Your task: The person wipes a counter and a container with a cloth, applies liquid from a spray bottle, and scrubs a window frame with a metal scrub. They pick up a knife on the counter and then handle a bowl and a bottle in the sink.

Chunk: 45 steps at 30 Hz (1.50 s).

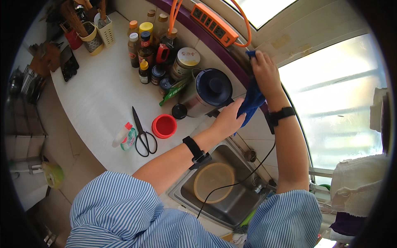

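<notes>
A blue cloth (252, 99) hangs between my two hands at the purple window ledge (238, 69). My left hand (228, 119) grips its lower part, just right of a steel jug with a dark blue lid (214, 86). Higher up, my right hand (265, 69) holds the cloth's upper end against the ledge, below the orange power strip (214, 24). On the white counter (93, 102) lie black-handled scissors (142, 133), beside an open red container (164, 126) and a small spray bottle (127, 138). A round black lid (179, 111) touches the jug's base.
Sauce bottles (145, 49) and jars (186, 62) crowd the wall side. Utensil holders (93, 38) stand at the far left end. Below my arms is a steel sink (245, 198) holding a round basin (214, 183); a black cable (229, 185) crosses it. Frosted windows (338, 108) are at right.
</notes>
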Each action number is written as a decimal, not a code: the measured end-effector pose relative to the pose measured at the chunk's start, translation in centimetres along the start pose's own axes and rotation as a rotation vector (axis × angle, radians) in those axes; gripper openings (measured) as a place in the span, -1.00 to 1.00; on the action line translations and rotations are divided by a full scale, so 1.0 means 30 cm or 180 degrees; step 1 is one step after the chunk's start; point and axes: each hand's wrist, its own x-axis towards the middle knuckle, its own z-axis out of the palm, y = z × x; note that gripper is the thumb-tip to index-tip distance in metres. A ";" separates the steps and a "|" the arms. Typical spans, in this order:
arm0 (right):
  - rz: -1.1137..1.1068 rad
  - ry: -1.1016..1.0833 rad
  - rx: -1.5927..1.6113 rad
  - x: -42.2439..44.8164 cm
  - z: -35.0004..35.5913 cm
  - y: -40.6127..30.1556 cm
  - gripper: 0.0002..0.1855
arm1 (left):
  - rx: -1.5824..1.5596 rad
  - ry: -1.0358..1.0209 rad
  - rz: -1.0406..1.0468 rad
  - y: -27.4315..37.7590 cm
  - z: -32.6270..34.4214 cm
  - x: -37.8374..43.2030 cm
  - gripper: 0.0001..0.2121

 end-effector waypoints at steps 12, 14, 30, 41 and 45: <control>-0.0195 -0.0045 -0.0001 -0.020 0.002 -0.002 -0.87 | 0.0017 0.0068 0.0071 0.029 -0.031 -0.033 -0.57; -0.0078 -0.0342 -0.0125 0.001 0.010 -0.023 -0.89 | -0.0021 0.0184 -0.0072 0.037 -0.018 -0.030 -0.57; 0.0716 0.1275 -0.0176 0.063 -0.106 0.137 -0.80 | -0.0140 0.0293 0.0260 0.208 -0.030 0.025 -0.54; 0.1980 0.1265 0.1137 -0.032 -0.329 0.074 -0.85 | -0.0225 0.0141 0.0309 0.342 -0.085 -0.155 -0.63; 0.3002 -0.0175 0.3535 -0.145 -0.414 -0.211 -0.51 | 0.0249 -0.0383 0.0365 0.380 -0.254 -0.417 -0.66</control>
